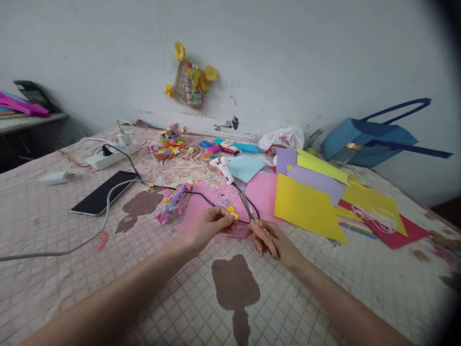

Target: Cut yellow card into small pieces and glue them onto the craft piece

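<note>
Head view: pinching a small yellow paper piece [232, 212] between thumb and fingers of the left hand [211, 225], apparently by its margin to expose the rest. Gripping metal scissors [248, 207] in the right hand [275, 240], with fingers curled around the handles and blades toward the far edge of the cloth-covered table [173, 293]. Holding both by the near edge of a pink paper sheet [194, 212], perhaps to gather small clippings [224, 196] there.

Faint wall scribble [231, 84], nothing legible
</note>
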Motion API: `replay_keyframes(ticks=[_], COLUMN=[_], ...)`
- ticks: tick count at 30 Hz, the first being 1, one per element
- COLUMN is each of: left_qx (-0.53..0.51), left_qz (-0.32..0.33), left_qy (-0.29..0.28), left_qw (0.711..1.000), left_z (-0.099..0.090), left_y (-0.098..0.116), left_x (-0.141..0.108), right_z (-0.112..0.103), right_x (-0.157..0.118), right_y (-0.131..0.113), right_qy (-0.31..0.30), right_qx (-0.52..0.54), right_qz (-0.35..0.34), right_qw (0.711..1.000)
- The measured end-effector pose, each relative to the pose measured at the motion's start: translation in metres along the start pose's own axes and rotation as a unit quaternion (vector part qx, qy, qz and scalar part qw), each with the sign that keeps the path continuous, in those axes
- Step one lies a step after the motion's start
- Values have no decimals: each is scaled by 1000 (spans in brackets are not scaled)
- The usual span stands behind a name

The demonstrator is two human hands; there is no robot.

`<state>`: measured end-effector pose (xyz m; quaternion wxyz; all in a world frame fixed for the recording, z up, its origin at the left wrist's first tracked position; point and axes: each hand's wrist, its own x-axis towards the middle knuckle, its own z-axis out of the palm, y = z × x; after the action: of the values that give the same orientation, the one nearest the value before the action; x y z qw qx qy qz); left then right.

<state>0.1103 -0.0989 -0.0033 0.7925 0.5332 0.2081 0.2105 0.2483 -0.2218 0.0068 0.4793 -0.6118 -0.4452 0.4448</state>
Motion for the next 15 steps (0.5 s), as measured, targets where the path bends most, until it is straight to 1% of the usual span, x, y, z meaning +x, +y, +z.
replay_keyframes(ticks=[4,8,11,15], left_qx=[-14,-26,-39,-51], left_qz=[11,15,11,11], left_qy=[3,4,16,27], left_qw=[1000,1000,999,998], left_z=[-4,-5,-4,-3], left_y=[-1,0,4,7], left_x=[2,2,2,2], right_z=[0,3,4,5], right_x=[-3,-9,-11,-12], right_y=[6,9,7,5], right_qy=[-24,-22,-18,-8], right_qx=[-26,-34,-59,-99], right_qz=[5,19,15,27], right_qw=[999,999,998,995])
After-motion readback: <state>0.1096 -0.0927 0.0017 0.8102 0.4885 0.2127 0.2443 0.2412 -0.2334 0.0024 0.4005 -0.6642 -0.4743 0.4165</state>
